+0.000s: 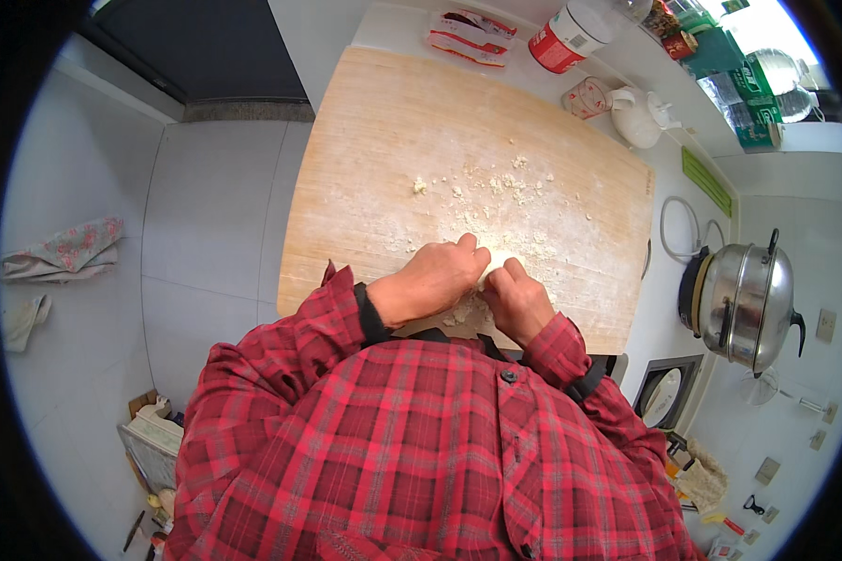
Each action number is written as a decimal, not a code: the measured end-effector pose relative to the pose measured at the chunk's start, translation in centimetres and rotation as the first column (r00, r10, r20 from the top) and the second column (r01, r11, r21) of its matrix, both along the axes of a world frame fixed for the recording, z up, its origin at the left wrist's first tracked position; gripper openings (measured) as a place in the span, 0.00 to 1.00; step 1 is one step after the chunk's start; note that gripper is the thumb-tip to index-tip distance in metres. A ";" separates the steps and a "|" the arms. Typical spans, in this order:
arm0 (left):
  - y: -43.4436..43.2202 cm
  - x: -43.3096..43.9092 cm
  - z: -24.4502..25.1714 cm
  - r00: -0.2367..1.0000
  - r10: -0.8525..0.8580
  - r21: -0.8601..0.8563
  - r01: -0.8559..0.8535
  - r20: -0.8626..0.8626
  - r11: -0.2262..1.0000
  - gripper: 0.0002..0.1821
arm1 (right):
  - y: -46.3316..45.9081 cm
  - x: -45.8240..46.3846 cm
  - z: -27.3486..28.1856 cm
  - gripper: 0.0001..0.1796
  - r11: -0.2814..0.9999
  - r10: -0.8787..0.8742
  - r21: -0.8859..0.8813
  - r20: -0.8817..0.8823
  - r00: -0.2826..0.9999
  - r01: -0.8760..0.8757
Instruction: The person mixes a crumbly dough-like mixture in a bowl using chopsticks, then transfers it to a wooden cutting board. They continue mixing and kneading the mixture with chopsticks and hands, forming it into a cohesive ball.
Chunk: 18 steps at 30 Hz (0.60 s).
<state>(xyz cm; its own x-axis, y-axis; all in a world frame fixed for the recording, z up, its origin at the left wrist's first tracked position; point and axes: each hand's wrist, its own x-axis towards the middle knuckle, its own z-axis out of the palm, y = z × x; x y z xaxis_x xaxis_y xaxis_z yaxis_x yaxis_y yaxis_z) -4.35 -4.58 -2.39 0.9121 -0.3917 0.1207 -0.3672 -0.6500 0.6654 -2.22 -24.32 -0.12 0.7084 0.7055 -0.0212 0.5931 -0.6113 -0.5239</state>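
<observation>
A pale lump of dough (501,259) lies near the front edge of a large wooden board (393,126). My left hand (431,277) has its fingers curled onto the dough's left side. On the right side, my right hand (520,298) grips it with bent fingers. The two hands are close together and hide much of the lump. Dough crumbs (509,185) are scattered beyond the hands, over a dusting of flour. More bits lie below the hands, close to my body.
Behind the board stand a red-and-white tub (568,42), a measuring cup (588,98) and a white pot (638,118), beside a red-and-white packet (471,38). A metal steamer (740,301) sits on the right. Bottles (761,98) stand on the sill.
</observation>
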 end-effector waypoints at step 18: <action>0.1 6.6 0.1 0.971 0.210 0.078 -0.202 -0.112 0.976 0.15 | 1.4 9.4 1.0 0.20 0.980 -0.161 -0.117 0.023 0.987 0.163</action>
<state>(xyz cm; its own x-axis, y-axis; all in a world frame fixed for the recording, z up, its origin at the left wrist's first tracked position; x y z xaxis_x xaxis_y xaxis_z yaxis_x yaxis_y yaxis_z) 2.21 -4.47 -2.29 0.9803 -0.1973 -0.0128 -0.1419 -0.7472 0.6493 7.22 -22.92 0.91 0.8141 0.5742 -0.0874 0.4874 -0.7572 -0.4349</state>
